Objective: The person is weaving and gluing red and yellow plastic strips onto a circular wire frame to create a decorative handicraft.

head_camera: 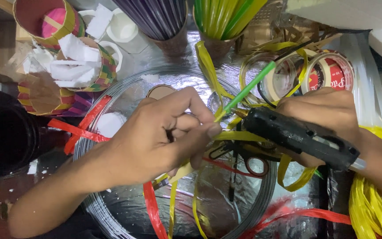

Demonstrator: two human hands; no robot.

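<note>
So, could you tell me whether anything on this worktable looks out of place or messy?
Yes. Torn white foam pieces are heaped loosely over the striped woven cups at upper left, with crumbs on the dark surface. Red plastic strips and yellow plastic strips sprawl tangled across the coiled wire ring.

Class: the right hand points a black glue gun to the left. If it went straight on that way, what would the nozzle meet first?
Most likely the green strip pinched by the left hand, just ahead of the glue gun in the right hand; depth is uncertain.

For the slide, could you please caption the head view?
Left hand pinches a green strip while right hand aims a black glue gun at it.
</note>
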